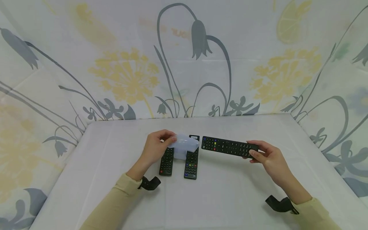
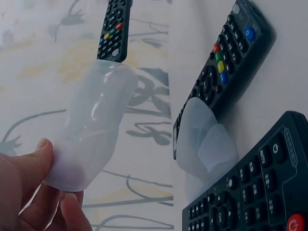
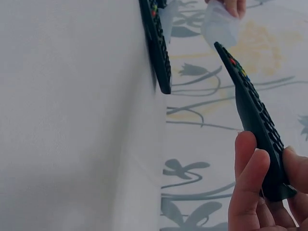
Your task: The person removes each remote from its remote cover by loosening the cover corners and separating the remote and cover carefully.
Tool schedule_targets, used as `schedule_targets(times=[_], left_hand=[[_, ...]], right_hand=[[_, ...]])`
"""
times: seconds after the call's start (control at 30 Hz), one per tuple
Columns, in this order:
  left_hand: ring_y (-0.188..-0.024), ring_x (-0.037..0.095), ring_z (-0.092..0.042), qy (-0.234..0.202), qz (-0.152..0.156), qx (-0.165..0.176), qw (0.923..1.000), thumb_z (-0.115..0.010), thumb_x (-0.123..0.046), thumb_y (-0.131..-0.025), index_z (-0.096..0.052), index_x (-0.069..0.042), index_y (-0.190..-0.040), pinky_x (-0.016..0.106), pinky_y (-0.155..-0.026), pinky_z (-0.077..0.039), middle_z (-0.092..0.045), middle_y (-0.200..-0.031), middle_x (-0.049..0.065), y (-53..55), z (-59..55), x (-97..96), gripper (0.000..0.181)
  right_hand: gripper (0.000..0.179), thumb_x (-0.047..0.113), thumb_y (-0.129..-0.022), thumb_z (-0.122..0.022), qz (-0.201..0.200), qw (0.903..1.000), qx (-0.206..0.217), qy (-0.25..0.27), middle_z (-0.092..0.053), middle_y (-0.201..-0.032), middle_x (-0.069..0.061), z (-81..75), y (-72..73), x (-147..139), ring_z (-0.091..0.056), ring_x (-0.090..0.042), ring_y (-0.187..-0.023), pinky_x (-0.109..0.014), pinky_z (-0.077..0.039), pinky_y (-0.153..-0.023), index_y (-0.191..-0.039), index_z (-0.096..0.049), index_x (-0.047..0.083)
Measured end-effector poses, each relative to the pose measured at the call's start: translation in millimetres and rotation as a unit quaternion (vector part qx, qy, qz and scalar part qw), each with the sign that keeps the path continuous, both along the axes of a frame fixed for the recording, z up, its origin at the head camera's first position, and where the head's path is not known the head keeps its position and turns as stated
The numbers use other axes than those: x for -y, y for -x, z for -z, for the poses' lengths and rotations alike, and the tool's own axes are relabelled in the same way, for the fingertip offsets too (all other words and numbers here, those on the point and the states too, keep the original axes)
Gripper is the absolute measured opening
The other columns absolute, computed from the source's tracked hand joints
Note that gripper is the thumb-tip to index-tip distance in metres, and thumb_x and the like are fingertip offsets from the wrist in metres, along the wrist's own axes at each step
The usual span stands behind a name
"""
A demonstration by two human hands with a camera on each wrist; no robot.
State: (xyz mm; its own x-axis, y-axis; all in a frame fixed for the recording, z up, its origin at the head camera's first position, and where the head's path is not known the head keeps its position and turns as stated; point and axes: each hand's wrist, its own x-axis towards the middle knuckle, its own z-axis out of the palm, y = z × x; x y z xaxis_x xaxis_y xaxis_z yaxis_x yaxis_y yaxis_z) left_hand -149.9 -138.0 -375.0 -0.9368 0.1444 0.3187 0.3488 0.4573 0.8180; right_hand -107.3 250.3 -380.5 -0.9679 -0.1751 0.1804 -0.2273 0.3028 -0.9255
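Note:
My left hand point(image 1: 157, 143) pinches one end of a translucent silicone remote cover point(image 2: 96, 125), raised above the table with its mouth toward the right. In my right hand point(image 1: 271, 158) a black remote control point(image 1: 227, 146) is held by one end, between thumb and fingers. Its free end points left, close to the cover's mouth; in the left wrist view that end overlaps the mouth's rim. Beneath the left hand, two more black remotes lie on the table: a left remote point(image 1: 165, 164) and a right remote point(image 1: 191, 166), the latter partly hidden by the cover.
Another translucent cover point(image 2: 204, 144) lies between the two remotes on the white-clothed table point(image 1: 230, 198). A flower-patterned curtain point(image 1: 184, 76) rises along the table's back and sides. Black wrist-worn devices hang at each cuff, the left one point(image 1: 150, 183) nearest the remotes.

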Motion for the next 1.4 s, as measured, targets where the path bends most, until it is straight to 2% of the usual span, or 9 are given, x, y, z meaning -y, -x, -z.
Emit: schedule_targets(times=[0.1, 0.23, 0.33, 0.5, 0.67, 0.87, 1.2, 1.4], left_hand=[[-0.075, 0.015, -0.063, -0.002, 0.019, 0.01, 0.9998, -0.072, -0.011, -0.092, -0.075, -0.006, -0.102, 0.027, -0.065, -0.05, -0.073, -0.089, 0.001, 0.5, 0.2, -4.0, 0.012], [-0.08, 0.014, -0.065, 0.003, 0.049, 0.022, 0.9986, -0.071, -0.009, -0.092, -0.075, -0.005, -0.106, 0.028, -0.07, -0.053, -0.073, -0.095, 0.002, 1.7, 1.0, -9.1, 0.015], [-0.081, 0.014, -0.065, 0.011, 0.068, 0.016, 0.9975, -0.07, -0.009, -0.093, -0.075, -0.005, -0.109, 0.03, -0.07, -0.052, -0.073, -0.1, 0.004, 3.1, 1.1, -12.1, 0.017], [-0.081, 0.014, -0.063, 0.024, 0.09, 0.006, 0.9956, -0.069, -0.005, -0.093, -0.074, -0.005, -0.111, 0.03, -0.07, -0.052, -0.073, -0.102, 0.004, 5.8, 2.4, -17.6, 0.019], [-0.083, 0.012, -0.065, 0.029, 0.101, -0.004, 0.9945, -0.071, -0.006, -0.092, -0.075, -0.006, -0.108, 0.028, -0.073, -0.054, -0.074, -0.099, 0.001, 10.9, 6.8, -26.9, 0.016], [-0.081, 0.009, -0.064, 0.033, 0.117, 0.001, 0.9926, -0.072, -0.013, -0.093, -0.076, -0.009, -0.106, 0.027, -0.072, -0.054, -0.074, -0.099, -0.001, 16.9, 7.8, -41.5, 0.015], [-0.081, 0.009, -0.063, 0.045, 0.131, 0.024, 0.9901, -0.071, -0.011, -0.093, -0.076, -0.01, -0.105, 0.025, -0.07, -0.053, -0.073, -0.099, -0.001, 24.9, 8.2, -63.5, 0.012], [-0.088, 0.01, -0.065, 0.054, 0.138, 0.034, 0.9884, -0.071, -0.011, -0.094, -0.075, -0.009, -0.107, 0.025, -0.073, -0.053, -0.073, -0.103, 0.0, 30.3, 10.3, -70.4, 0.015]], right_hand=[[0.036, 0.005, -0.099, -0.061, 0.004, 1.0, 0.002, -0.003, -0.063, -0.117, -0.019, -0.4, 1.8, -2, -0.072, -0.016, -0.086, -0.03, -0.058, -0.072, -0.133, -0.054, -0.007], [0.035, 0.008, -0.1, -0.061, 0.01, 0.9999, 0.005, 0.001, -0.066, -0.113, -0.004, -0.2, 3.4, -6, -0.072, -0.016, -0.086, -0.029, -0.058, -0.072, -0.131, -0.055, -0.004], [0.035, 0.009, -0.1, -0.061, 0.014, 0.9999, 0.002, 0.006, -0.066, -0.11, 0.004, 0.4, 4.0, -9, -0.072, -0.015, -0.085, -0.027, -0.058, -0.073, -0.133, -0.055, -0.002], [0.039, 0.008, -0.1, -0.061, 0.022, 0.9997, -0.004, 0.013, -0.067, -0.106, 0.008, 1.4, 7.0, -11, -0.072, -0.014, -0.083, -0.025, -0.057, -0.073, -0.137, -0.05, 0.003], [0.043, 0.01, -0.1, -0.06, 0.054, 0.9984, -0.014, -0.014, -0.067, -0.1, 0.013, 0.1, 11.3, -14, -0.069, -0.012, -0.075, -0.021, -0.056, -0.072, -0.138, -0.043, -0.002], [0.036, 0.011, -0.1, -0.061, 0.087, 0.9959, 0.001, -0.022, -0.067, -0.093, 0.018, -2.5, 14.4, -15, -0.063, -0.01, -0.07, -0.018, -0.053, -0.069, -0.129, -0.044, -0.003], [0.038, 0.015, -0.1, -0.062, 0.086, 0.9957, 0.01, -0.032, -0.068, -0.093, 0.017, -3.9, 26.8, -16, -0.061, -0.009, -0.071, -0.019, -0.051, -0.067, -0.128, -0.048, -0.006], [0.038, 0.016, -0.1, -0.063, 0.079, 0.9964, 0.013, -0.029, -0.068, -0.091, 0.016, -1.3, 39.8, -12, -0.059, -0.011, -0.07, -0.021, -0.051, -0.067, -0.128, -0.052, -0.007]])
